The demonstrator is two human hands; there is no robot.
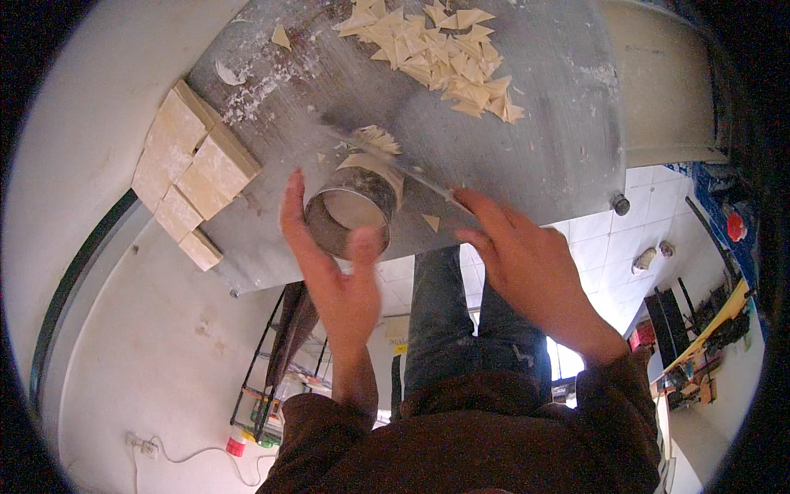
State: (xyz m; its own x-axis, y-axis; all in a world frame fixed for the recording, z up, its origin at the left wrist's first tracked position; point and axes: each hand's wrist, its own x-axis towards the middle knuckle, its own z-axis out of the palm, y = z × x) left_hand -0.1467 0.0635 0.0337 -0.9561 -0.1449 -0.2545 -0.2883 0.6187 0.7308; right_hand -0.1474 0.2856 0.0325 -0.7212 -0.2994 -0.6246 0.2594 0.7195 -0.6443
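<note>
A short metal cylinder [354,183], open at the end facing me, rests on the metal tabletop [559,123] near its front edge. Pale dough [385,171] shows along its far right side, and small cut dough pieces [378,138] are bunched just beyond. My left hand [333,272] is slightly blurred, its fingers stretched along the cylinder's left side and its thumb apart in front of the opening; whether it touches the metal is unclear. My right hand [527,255] is closed on a knife [411,174], whose blurred blade slants leftward and away, past the dough.
Many dough triangles [448,62] lie heaped at the far side. Flat stacks of dough sheets [193,160] sit at the table's left edge, by the pale wall [90,123]. Loose flour [255,103] is scattered near them. A black rack [263,370] stands below left.
</note>
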